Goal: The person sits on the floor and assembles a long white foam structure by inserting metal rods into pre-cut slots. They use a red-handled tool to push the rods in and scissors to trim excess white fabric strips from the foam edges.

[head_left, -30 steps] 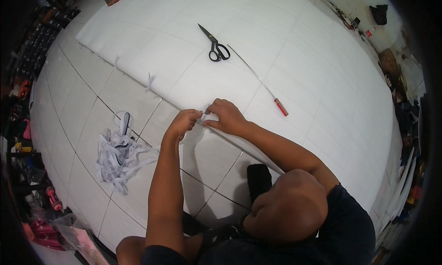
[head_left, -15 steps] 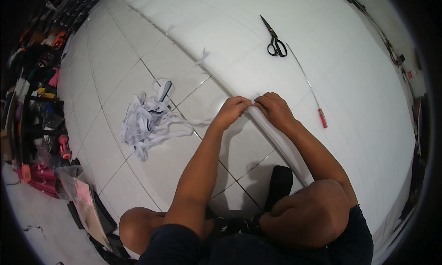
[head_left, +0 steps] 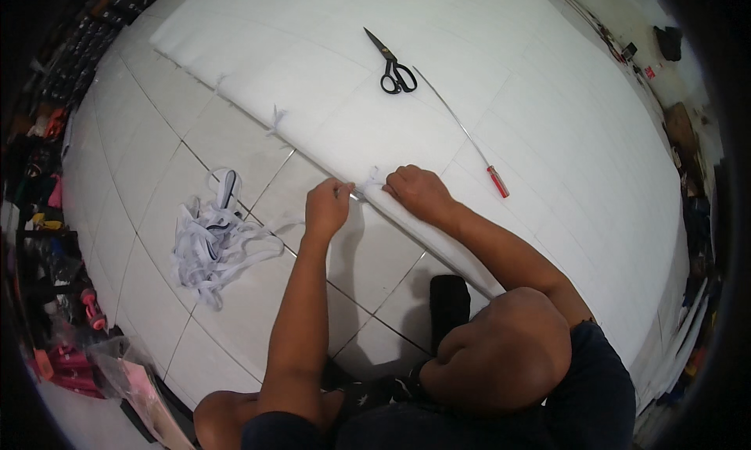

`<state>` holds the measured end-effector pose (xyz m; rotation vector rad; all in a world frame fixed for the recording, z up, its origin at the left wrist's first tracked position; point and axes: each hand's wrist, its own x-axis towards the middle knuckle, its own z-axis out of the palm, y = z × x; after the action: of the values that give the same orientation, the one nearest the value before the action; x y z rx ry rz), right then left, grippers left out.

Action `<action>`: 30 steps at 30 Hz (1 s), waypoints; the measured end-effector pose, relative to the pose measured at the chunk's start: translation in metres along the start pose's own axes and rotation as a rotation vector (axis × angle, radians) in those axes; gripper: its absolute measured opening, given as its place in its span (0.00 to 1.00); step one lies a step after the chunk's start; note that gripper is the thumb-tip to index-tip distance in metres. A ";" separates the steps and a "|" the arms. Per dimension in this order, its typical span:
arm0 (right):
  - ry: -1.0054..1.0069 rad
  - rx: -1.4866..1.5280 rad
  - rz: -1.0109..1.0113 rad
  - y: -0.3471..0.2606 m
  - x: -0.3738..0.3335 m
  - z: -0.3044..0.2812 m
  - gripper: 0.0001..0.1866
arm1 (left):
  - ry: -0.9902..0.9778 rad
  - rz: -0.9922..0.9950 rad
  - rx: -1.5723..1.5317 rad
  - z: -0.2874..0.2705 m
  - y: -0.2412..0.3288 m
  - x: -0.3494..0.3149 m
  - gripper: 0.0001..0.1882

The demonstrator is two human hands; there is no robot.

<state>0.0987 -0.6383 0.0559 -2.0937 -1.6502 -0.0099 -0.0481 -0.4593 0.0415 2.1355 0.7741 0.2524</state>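
Observation:
A big white padded sheet (head_left: 532,239) lies across the floor, its edge running diagonally under my hands. My left hand (head_left: 328,207) pinches a white fabric strip (head_left: 371,182) just off that edge. On the sheet's edge, my right hand (head_left: 418,193) has its fingers curled around the other part of the strip, where a loop or knot shows; the fingertips are partly hidden. Farther along the edge a white tied strip (head_left: 275,118) sticks up. To the left of my left hand lies a tangled heap of white strips (head_left: 211,250) with a dark-lined piece in it.
Black-handled scissors (head_left: 397,78) rest on the sheet beyond my hands. Beside them is a long thin metal rod with a red handle (head_left: 497,182). Assorted goods and bags (head_left: 78,364) line the left side. My bent knee (head_left: 501,348) and dark-socked foot (head_left: 449,309) are near the edge.
My hands have drawn apart, the left pulling away from the right with the strip between them. The whole view has shifted, so the scissors and rod appear farther left.

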 end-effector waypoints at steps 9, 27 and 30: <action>-0.144 0.092 -0.104 -0.035 0.026 0.006 0.09 | -0.325 -0.138 -0.770 0.004 0.006 0.007 0.15; -0.100 0.499 -0.018 0.020 0.046 0.034 0.11 | -0.045 -0.041 -0.341 0.046 -0.006 -0.006 0.14; -0.140 0.499 -0.053 0.022 0.051 0.039 0.12 | 0.010 -0.041 -0.432 0.046 -0.018 -0.001 0.15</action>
<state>0.1224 -0.5808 0.0283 -1.6995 -1.5837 0.4899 -0.0371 -0.4806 -0.0015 1.7113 0.6959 0.3732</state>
